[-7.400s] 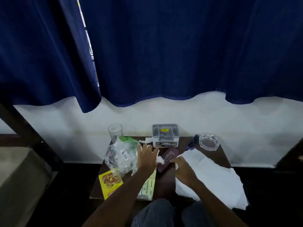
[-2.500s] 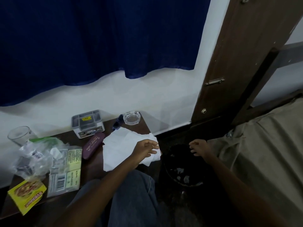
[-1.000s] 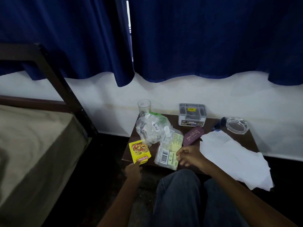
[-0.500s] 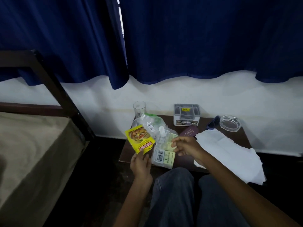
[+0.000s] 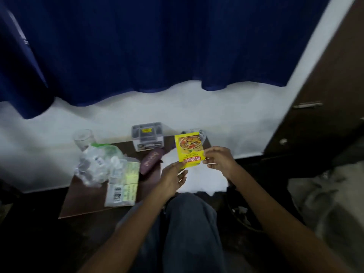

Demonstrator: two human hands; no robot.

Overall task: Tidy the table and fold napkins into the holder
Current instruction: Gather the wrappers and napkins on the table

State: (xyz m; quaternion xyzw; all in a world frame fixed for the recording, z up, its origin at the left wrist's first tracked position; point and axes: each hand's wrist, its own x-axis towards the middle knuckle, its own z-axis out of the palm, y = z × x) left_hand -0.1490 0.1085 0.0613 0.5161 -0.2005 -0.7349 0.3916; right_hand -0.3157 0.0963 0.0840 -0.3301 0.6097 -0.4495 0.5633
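Note:
A yellow spice packet [image 5: 189, 149] is held upright above the small brown table [image 5: 88, 198]. My left hand [image 5: 173, 177] pinches its lower left corner and my right hand [image 5: 218, 160] pinches its lower right edge. Under the hands lies a spread of white napkins [image 5: 199, 180]. The grey napkin holder [image 5: 148, 135] stands at the table's back edge. A maroon case [image 5: 150, 163] lies in front of it.
A glass [image 5: 82, 138] and a crumpled clear plastic bag [image 5: 96, 164] sit at the left, with flat labelled packets [image 5: 123, 189] in front. A dark waste bin [image 5: 242, 211] is on the floor at the right, by a brown door [image 5: 323, 95]. Blue curtain hangs behind.
My left hand picked the yellow packet up from the table's left front and carried it right, over the napkins. My right hand has taken hold of it too. The view swung right.

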